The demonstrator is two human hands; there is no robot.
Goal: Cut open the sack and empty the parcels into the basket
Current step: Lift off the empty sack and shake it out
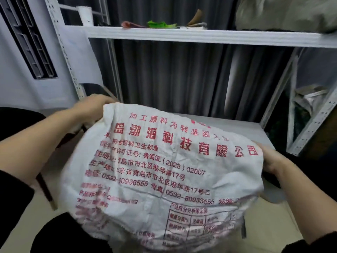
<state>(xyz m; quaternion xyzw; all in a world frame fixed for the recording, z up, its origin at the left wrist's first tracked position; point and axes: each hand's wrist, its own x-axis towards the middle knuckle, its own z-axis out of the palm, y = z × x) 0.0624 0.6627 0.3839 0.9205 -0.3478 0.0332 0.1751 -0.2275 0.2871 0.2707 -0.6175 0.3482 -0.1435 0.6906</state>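
Note:
A white woven sack printed with red writing fills the middle of the view, held up in front of me. My left hand grips its upper left corner. My right hand grips its right edge, the fingers curled behind the cloth. The sack hangs down and hides whatever is below it. No basket, parcels or cutting tool can be seen.
A white metal shelf rack stands ahead with papers on its upper board and a lower board behind the sack. Dark curtains hang at the back. A dark chair is at the left, clutter at the right.

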